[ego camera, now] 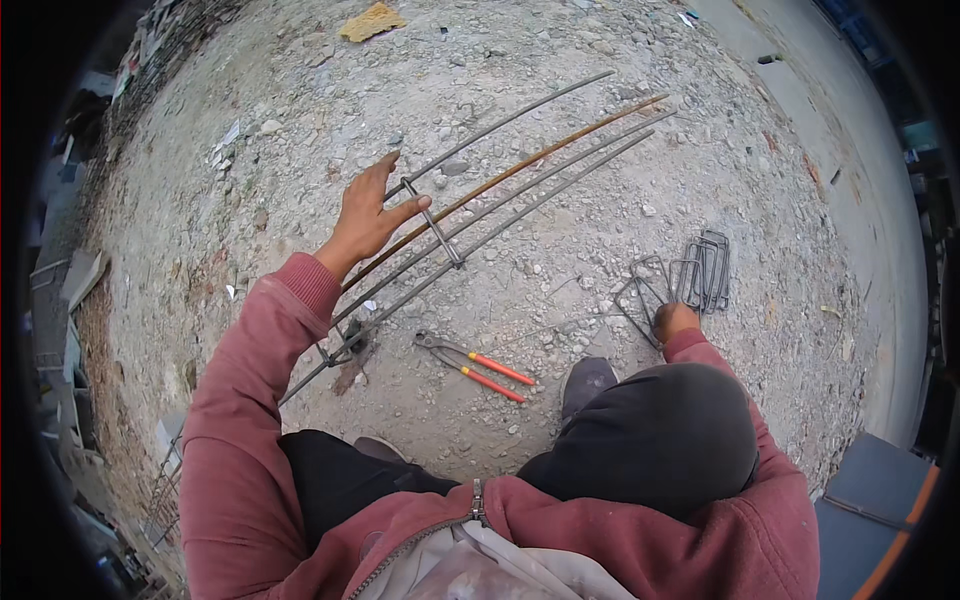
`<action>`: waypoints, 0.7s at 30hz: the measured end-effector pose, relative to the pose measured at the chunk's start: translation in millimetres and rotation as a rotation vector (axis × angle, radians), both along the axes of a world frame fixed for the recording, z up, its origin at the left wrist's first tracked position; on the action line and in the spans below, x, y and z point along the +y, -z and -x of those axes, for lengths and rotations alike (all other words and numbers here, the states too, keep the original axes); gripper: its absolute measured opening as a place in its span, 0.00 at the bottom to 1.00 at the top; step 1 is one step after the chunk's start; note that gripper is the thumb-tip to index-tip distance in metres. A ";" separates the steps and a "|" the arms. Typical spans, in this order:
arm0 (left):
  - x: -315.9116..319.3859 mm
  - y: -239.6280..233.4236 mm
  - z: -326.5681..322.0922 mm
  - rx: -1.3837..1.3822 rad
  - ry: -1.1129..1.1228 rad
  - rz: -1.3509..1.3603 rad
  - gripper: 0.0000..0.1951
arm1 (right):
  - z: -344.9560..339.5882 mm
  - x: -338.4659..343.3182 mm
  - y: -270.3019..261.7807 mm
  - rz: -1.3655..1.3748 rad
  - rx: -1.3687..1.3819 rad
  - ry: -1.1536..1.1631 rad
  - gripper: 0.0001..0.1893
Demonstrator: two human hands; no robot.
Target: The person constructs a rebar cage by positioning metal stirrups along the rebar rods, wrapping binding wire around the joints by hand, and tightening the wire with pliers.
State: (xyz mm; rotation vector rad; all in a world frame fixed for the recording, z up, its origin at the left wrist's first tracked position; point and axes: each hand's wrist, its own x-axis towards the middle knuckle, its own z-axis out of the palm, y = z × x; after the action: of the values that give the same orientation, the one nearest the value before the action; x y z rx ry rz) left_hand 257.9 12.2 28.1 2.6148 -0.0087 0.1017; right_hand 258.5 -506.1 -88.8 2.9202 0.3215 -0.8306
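Note:
Four long steel bars, a rebar cage [540,202], run diagonally over the gravel, one of them rusty. A steel stirrup [433,225] crosses the bars. My left hand [375,206] is over the cage beside this stirrup, thumb and fingers spread, its thumb close to the stirrup. My right hand [675,322] is low at the right, closed on a loose rectangular stirrup [636,309]; its fingertips are hidden. Beyond it lies a pile of bent stirrups [705,270]. Pincers with orange handles [480,367] rest on the ground between the cage and my right foot.
Stony ground [510,315] surrounds the work, with a yellow foam-like piece [372,22] at the far side. Rubble and boards [82,300] line the left edge. A grey panel with an orange edge [870,502] is at lower right. My right shoe [589,382] stands near the pincers.

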 end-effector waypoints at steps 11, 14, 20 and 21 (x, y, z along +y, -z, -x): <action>-131.1 -10.7 -47.9 0.040 0.105 -0.368 0.56 | 3.1 6.9 -11.8 -0.311 -0.150 0.101 0.17; -132.6 -9.1 -51.9 0.099 0.065 -0.390 0.60 | 11.5 5.0 -7.9 -0.464 -0.256 0.230 0.16; -139.4 -5.4 -58.0 0.189 -0.035 -0.467 0.64 | 8.6 -27.5 11.3 -0.281 -0.446 0.199 0.12; -136.3 -6.2 -56.8 0.222 -0.044 -0.461 0.63 | 5.0 -25.8 8.5 -0.233 -0.474 0.078 0.11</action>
State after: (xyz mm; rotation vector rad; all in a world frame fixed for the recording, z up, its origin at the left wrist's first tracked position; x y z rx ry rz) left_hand 314.7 -124.1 34.4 3.0721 0.1171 -0.1990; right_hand 253.5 -531.9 -97.4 3.2343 0.2788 -0.0913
